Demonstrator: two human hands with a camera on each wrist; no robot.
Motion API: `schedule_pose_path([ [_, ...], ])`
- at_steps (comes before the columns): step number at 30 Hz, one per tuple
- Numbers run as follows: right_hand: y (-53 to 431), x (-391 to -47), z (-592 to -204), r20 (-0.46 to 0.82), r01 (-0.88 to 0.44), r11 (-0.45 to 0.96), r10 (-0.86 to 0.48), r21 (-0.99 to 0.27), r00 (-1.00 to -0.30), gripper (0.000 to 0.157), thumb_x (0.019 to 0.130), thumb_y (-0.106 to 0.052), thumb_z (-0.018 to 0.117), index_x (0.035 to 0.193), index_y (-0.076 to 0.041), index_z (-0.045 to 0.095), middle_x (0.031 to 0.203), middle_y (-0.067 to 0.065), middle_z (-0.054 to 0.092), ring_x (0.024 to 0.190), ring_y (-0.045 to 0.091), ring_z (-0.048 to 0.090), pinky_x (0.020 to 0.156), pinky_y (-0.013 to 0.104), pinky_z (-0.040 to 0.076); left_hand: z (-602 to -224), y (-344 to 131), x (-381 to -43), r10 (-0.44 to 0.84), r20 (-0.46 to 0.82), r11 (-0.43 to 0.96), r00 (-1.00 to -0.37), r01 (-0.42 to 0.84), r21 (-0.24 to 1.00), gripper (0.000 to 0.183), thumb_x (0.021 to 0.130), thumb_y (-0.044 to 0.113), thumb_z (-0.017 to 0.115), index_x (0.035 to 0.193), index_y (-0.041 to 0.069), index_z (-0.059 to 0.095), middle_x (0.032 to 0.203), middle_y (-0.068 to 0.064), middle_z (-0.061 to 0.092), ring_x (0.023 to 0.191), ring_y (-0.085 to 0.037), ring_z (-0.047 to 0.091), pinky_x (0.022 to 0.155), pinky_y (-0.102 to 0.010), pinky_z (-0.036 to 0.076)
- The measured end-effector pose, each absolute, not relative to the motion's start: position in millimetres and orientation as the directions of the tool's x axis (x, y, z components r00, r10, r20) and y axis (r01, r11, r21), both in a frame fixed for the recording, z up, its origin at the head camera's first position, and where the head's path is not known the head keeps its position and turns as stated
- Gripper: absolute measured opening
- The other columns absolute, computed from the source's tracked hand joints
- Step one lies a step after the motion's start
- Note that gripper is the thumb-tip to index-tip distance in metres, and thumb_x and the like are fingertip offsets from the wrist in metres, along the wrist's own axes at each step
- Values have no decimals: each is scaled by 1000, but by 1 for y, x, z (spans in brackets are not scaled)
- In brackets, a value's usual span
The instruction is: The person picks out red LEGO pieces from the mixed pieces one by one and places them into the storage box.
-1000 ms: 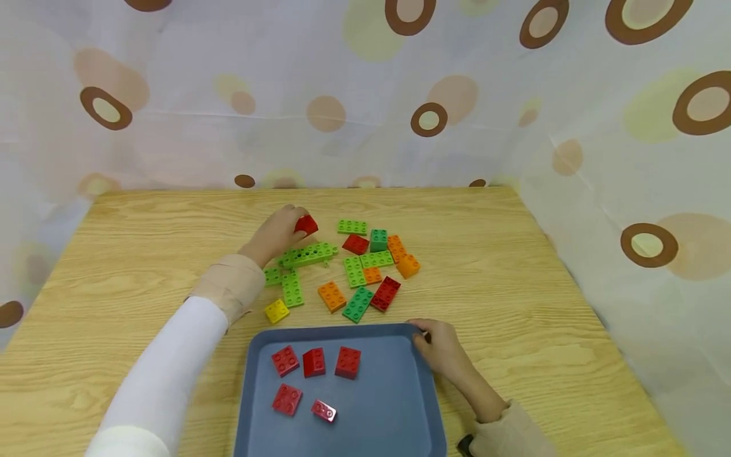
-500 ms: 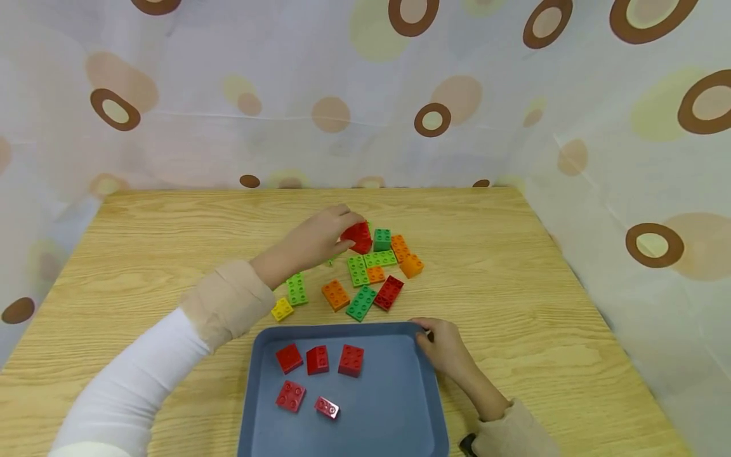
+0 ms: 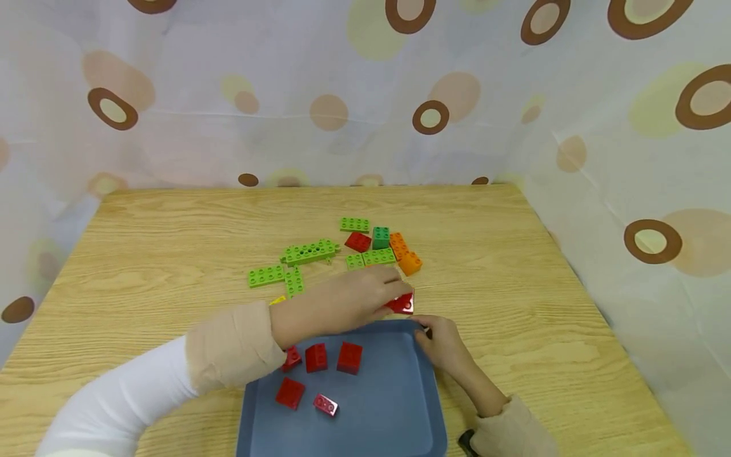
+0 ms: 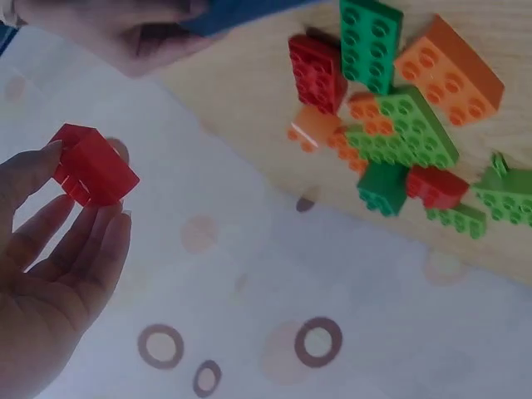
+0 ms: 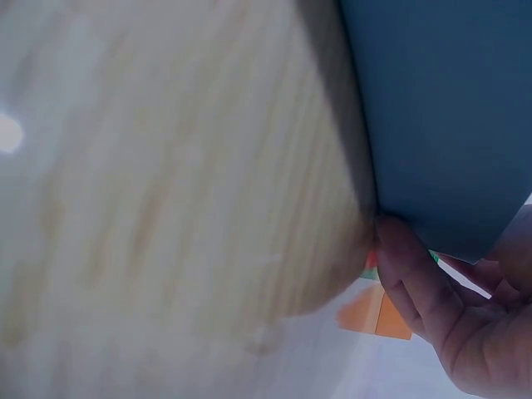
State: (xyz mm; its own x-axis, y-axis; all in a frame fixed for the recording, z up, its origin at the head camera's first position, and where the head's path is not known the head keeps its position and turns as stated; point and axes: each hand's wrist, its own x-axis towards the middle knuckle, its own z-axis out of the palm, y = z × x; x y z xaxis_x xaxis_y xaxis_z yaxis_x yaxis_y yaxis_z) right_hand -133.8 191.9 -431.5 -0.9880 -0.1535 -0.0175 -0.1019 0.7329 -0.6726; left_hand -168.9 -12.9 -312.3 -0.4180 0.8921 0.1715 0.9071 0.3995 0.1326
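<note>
Now the left hand [image 3: 361, 294] holds a red brick [image 3: 404, 303] nearer the tray [image 3: 388, 406].

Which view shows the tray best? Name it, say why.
The head view: it shows the tray from above, red bricks inside, near end cut off. The left wrist view catches only a strip; the right wrist view, a plain section at the right hand.

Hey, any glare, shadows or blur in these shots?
Head view: fairly even light, small shine on the red brick in the left hand; left wrist view: dimmer, hazy; right wrist view: washed out, white glare spot at the left edge, table grain blurred, dark shadow beside the tray.
</note>
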Motion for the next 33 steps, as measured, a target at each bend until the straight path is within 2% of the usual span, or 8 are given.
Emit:
schedule_pose_path([
  [4, 192, -133, -431, -32, -92, 743, -152, -663, -988, 22, 79, 9, 56, 96, 3, 70, 80, 15, 68, 51, 7, 44, 45, 18, 36, -328, -6, -142, 939, 109, 314, -326, 942, 115, 33, 88, 16, 64, 119, 8, 59, 105, -3, 62, 96, -13, 58, 84, -19, 48],
  [7, 192, -133, -430, -56, -73, 739, -147, -669, -988, 27, 81, 9, 55, 104, 4, 68, 93, 19, 69, 51, 8, 44, 44, 18, 35, -346, -3, -124, 961, 3, 274, -276, 957, 90, 30, 90, 19, 61, 119, 12, 58, 103, 1, 61, 95, -9, 57, 82, -15, 47],
  [12, 192, -133, -428, -78, -50, 737, -139, -674, -987, 28, 82, 7, 55, 108, 5, 66, 96, 21, 68, 49, 8, 43, 42, 19, 34, -369, -2, -107, 969, -78, 238, -234, 970, 45, 23, 90, 22, 60, 113, 17, 60, 97, 5, 60, 89, -5, 56, 76, -11, 47],
  [20, 191, -132, -428, -89, -36, 734, -131, -679, -987, 29, 83, 7, 54, 109, 5, 65, 95, 21, 68, 48, 8, 43, 42, 19, 34, -391, -5, -96, 974, -111, 203, -199, 979, 34, 25, 91, 22, 58, 116, 19, 60, 102, 6, 61, 90, -4, 56, 76, -11, 47],
  [33, 191, -131, -427, -90, -30, 733, -123, -680, -988, 29, 83, 7, 54, 109, 4, 66, 93, 19, 68, 51, 9, 45, 43, 20, 36, -404, -3, -96, 971, -97, 222, -217, 974, 51, 26, 90, 22, 60, 116, 19, 59, 101, 6, 61, 88, -4, 57, 75, -12, 48],
])
